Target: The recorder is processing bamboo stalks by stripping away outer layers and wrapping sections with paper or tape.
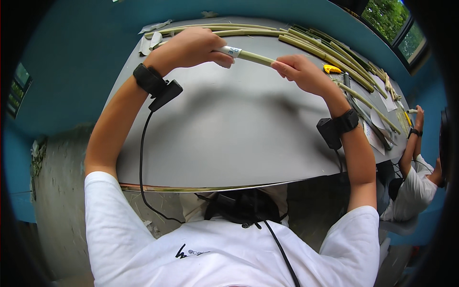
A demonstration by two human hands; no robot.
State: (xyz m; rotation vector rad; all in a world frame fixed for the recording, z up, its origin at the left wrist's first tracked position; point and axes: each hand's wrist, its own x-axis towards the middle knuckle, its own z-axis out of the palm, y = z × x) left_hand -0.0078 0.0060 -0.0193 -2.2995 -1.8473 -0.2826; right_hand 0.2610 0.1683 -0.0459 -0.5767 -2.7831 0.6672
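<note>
The left hand is curled around a pale green stalk, with a white wrap just beside its fingertips. The right hand has its fingers and thumb closed upon the same stalk, which runs between the two hands over the grey table. Just beyond the right hand lie a yellow tool and long green poles; farther to its right sits another person.

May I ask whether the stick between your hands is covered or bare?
Partly covered: a white wrap covers the stick beside the left hand; toward the right hand, its green surface shows.
</note>
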